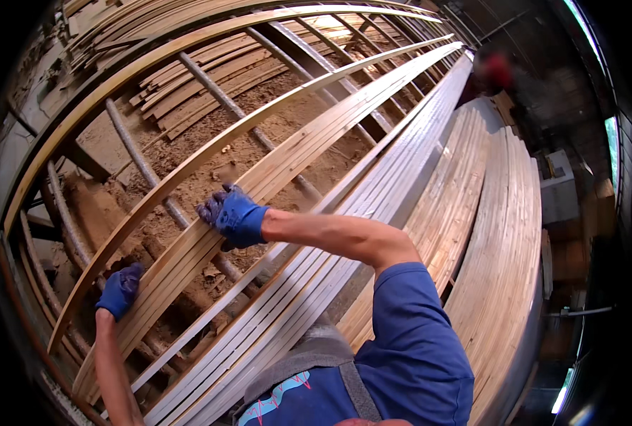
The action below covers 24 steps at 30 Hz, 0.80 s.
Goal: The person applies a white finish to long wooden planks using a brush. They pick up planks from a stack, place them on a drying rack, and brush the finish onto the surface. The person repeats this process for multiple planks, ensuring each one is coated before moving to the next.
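Observation:
Several long, pale wooden slats (296, 150) lie side by side in a bundle, running from the lower left to the far upper right across a rack of metal rollers. My right hand (239, 218), in a blue work glove with dark fingers, reaches across the bundle; its fingers are bent over the far edge. Lower down, my left hand (120, 291), gloved the same way, is closed at the bundle's left edge, its fingertips partly hidden. A single slat (260, 118) rests on the rollers to the left, apart from the bundle.
Whitish boards (401, 169) are stacked right in front of me, with more stacked planks (504, 234) to the right. Metal rollers (209, 84) cross the rack above sawdust-covered ground. Loose boards (181, 96) lie beyond. A blurred person in red (497, 69) is at the far end.

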Each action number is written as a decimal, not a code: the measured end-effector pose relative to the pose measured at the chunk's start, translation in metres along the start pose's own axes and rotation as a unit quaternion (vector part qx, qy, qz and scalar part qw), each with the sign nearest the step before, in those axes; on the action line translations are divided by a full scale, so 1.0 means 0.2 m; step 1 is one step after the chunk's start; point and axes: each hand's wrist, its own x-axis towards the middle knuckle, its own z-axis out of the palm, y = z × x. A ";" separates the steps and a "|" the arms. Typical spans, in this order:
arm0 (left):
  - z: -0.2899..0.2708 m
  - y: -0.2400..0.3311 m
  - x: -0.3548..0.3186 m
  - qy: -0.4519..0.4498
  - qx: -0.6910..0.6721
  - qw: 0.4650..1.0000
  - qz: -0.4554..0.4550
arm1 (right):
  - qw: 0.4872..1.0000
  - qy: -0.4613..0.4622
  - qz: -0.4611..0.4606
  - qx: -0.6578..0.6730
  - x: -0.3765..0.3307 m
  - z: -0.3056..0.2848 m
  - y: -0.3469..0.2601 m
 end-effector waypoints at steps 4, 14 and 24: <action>0.19 -0.51 -0.05 -0.191 0.058 0.979 -0.027 | 0.997 0.073 -0.006 -0.018 -0.05 0.05 -0.07; -0.08 -0.08 -0.06 -0.288 -0.024 0.950 -0.116 | 0.994 0.090 0.009 -0.052 -0.09 0.02 -0.06; -0.64 0.52 -0.04 -0.049 0.080 0.993 -0.070 | 0.931 0.342 0.075 -0.099 0.01 -0.22 0.20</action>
